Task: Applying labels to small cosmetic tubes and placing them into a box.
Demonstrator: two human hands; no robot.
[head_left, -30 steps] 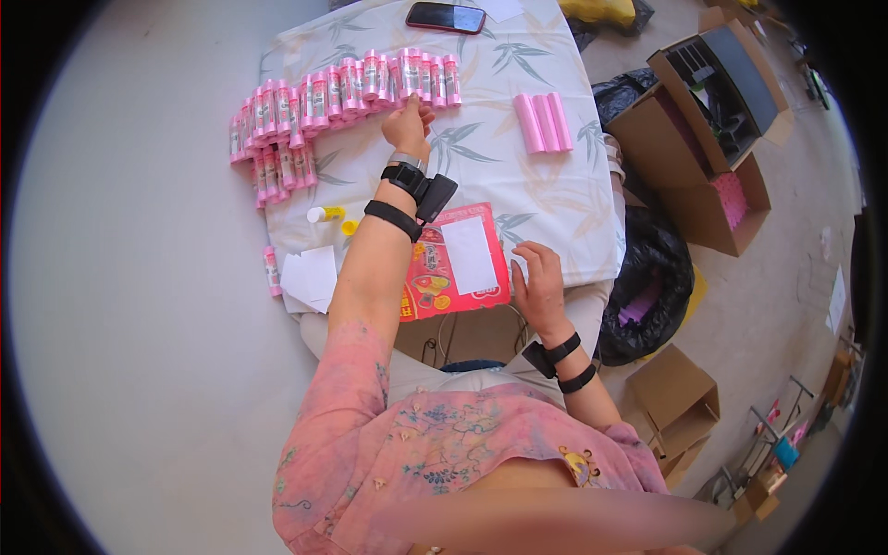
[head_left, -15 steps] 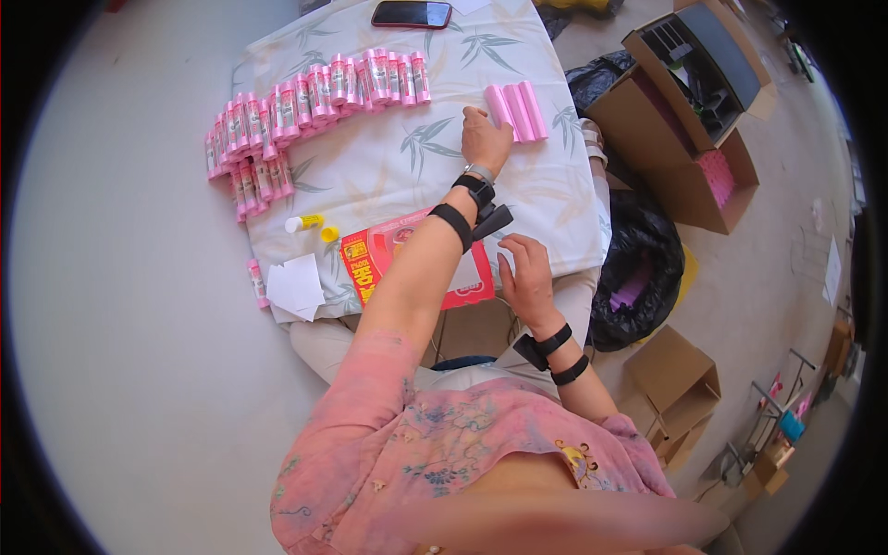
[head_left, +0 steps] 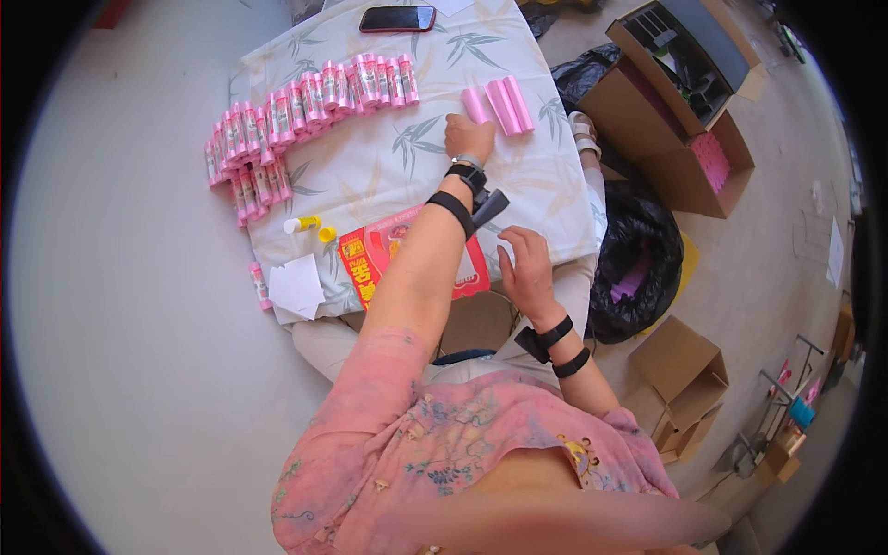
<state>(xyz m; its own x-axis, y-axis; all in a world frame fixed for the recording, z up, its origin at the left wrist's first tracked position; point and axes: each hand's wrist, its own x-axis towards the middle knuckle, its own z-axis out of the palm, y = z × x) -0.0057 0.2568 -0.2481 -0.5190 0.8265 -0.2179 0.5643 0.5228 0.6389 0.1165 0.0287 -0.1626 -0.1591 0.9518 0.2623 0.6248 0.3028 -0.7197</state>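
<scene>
The left hand [head_left: 470, 139] reaches across the table [head_left: 370, 157], knuckles rounded and turned up, at the near end of a plain pink roll [head_left: 475, 104]. The back of the hand hides its fingertips, so I cannot tell whether this grip is closed on that roll or only touches it. The roll is a smooth, slim cylinder with a soft sheen, probably thin plastic film; it lies slightly apart from two matching pink rolls [head_left: 510, 106] set side by side on the right part of the table.

The right hand [head_left: 530, 270] is near the table's front edge, its grip loosely open, fingers softly curved and holding nothing visible.

The table wears a pale cloth printed with grey-green bamboo leaves, faintly creased. Toward its far left, labelled pink rolls [head_left: 314, 97] are stacked in a long, curving bank, their shiny bands catching light. Under the left forearm lies a flat, glossy red printed sheet [head_left: 365, 259]. Left of it are a white-and-yellow glue stick [head_left: 302, 224], a round yellow cap [head_left: 326, 235] and crisp, angular white papers [head_left: 296, 285], with a single labelled roll [head_left: 259, 285] beside them. A smooth, dark-screened phone [head_left: 398, 18] rests at the far edge.
</scene>
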